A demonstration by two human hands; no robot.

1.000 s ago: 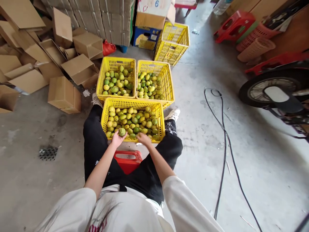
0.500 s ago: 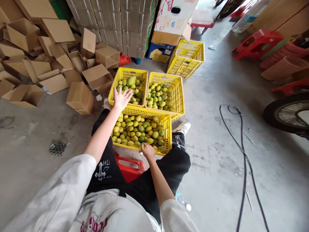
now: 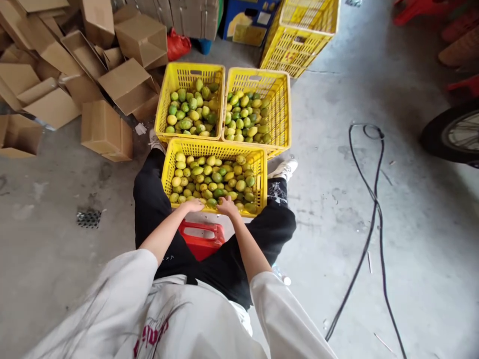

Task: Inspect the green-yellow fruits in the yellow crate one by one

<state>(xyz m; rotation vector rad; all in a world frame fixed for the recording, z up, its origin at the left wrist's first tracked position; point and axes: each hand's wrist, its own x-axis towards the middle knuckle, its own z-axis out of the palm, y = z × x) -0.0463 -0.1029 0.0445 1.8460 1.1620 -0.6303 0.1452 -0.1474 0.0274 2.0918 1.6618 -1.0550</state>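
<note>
My left hand point(image 3: 193, 205) reaches over the near rim of the front yellow crate point(image 3: 167, 172), fingers stretched to the right beside the fruit. My right hand point(image 3: 227, 205) is at the same rim, a short way to the right, with its fingers curled closed; what they hold, if anything, is hidden. Between the hands lies a green lemon point(image 3: 211, 203). Many yellow-green lemons point(image 3: 207, 178) fill the bottom of this crate. Touching its far side are a back left crate point(image 3: 161, 102) and a back right crate point(image 3: 285, 107), both partly filled with similar fruit.
Open cardboard boxes point(image 3: 129, 86) are heaped at the left. Stacked yellow crates point(image 3: 299, 42) stand behind. A red stool point(image 3: 202, 239) sits between my legs. A black cable point(image 3: 376, 199) lies on the concrete floor at the right, near a wheel point(image 3: 462, 132).
My left hand has come back from above the back left crate to the front crate's near rim. A large-looking green fruit seen above that back crate no longer shows there. The view has tilted down.
</note>
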